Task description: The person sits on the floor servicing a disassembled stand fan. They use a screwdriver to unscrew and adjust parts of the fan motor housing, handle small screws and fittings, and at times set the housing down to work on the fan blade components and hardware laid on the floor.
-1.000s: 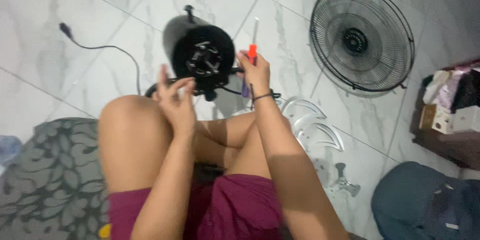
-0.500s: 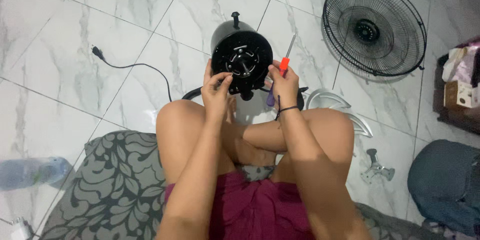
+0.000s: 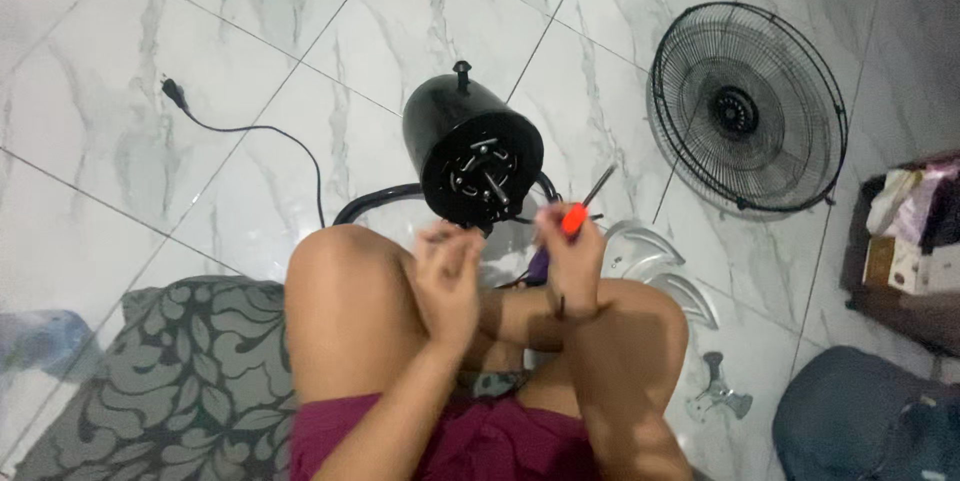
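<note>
Far left on the marble floor lies the black power cord (image 3: 262, 131), and your left hand (image 3: 448, 276) hovers just below the black fan motor housing (image 3: 470, 146), fingers loosely curled, though whether they pinch anything is too blurred to tell. That housing sits between your knees with its shaft aimed down toward you. Your right hand (image 3: 570, 256) is clenched around the orange-handled screwdriver (image 3: 583, 206), its long axis slanting up and right, with the fan grille (image 3: 748, 106) lying flat beyond.
</note>
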Tool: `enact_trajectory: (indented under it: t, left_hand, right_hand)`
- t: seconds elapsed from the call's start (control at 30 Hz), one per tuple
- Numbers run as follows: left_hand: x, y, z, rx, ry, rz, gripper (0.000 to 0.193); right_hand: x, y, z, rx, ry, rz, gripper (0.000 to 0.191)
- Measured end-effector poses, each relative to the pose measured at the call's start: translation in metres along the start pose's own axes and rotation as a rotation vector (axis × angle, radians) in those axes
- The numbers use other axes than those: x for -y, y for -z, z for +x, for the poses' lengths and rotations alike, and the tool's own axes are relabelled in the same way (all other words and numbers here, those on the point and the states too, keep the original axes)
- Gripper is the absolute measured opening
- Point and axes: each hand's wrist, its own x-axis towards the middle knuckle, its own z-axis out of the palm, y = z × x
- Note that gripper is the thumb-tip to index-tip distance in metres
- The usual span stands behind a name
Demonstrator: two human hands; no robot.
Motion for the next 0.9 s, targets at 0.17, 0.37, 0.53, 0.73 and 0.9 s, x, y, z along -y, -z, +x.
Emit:
enact_trajectory:
  t: [0.17, 0.37, 0.53, 0.73, 0.9]
  left_hand:
    - [0.0, -0.041, -0.015, 0.1, 0.127, -0.348, 0.01]
    - [-0.002, -0.057, 0.008, -0.033, 0.088, -0.258, 0.01]
    - [-0.003, -0.057, 0.023, -0.124, -0.012, -0.048, 0.015]
    - [0.001, -0.054, 0.025, -0.107, -0.02, -0.004, 0.019]
    - [0.002, -0.03, 0.017, -0.061, -0.019, 0.199, 0.02]
  right_hand:
    - [0.017, 0.007, -0.016, 0.202, -0.067, -0.014, 0.018]
    - [0.041, -0.015, 0.02, 0.288, -0.183, 0.094, 0.014]
    - [0.038, -0.038, 0.035, 0.341, -0.237, 0.251, 0.016]
    - [0.012, -0.048, 0.049, 0.242, -0.235, 0.178, 0.014]
    - [-0.001, -0.054, 0.073, 0.145, -0.13, 0.16, 0.013]
